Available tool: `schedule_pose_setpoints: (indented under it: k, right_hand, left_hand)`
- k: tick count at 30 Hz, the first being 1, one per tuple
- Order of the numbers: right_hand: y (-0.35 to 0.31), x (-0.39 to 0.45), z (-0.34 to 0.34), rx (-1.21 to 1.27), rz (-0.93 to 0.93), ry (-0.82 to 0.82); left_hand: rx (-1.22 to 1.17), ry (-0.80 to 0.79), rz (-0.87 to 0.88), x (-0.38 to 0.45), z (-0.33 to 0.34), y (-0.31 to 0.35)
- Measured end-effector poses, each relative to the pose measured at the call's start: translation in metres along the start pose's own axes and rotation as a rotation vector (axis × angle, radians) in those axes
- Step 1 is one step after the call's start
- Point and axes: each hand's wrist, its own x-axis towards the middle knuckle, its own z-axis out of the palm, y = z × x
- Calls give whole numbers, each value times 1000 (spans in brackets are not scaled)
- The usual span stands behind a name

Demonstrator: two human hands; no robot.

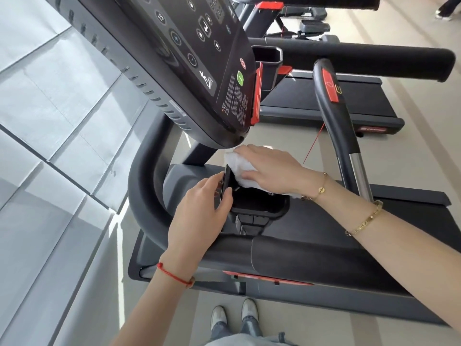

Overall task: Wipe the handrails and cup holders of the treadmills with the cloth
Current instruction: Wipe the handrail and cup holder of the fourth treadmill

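Observation:
A black cup holder (259,203) sits under the near treadmill's console (189,61). My left hand (199,211) grips the holder's left rim, fingers curled over its edge. My right hand (269,171) presses a white cloth (239,168) against the holder's far rim, fingers lying nearly straight on the cloth. Part of the cloth is hidden under that hand. A padded black handrail (306,253) runs rightward below the holder. A second handrail (334,113) with a red stripe curves up on the far side.
A curved black frame tube (142,191) bends round the left of the holder. Beyond lies a second treadmill with its own cup holder (268,56) and handrail (374,61). Grey wall panels (62,121) fill the left. My shoes (234,315) stand on beige floor.

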Motion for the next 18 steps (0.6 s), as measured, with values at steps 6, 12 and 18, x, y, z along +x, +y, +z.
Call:
schedule_pose_setpoints:
  k: [6, 12, 18]
  right_hand:
    - [22, -40, 5, 111, 130, 26]
    - [6, -4, -5, -44, -63, -51]
    - [8, -25, 2, 139, 147, 41]
  left_hand:
    - [-18, 3, -8, 0, -2, 0]
    - [0, 21, 7, -1, -2, 2]
    - [-15, 12, 3, 0, -3, 0]
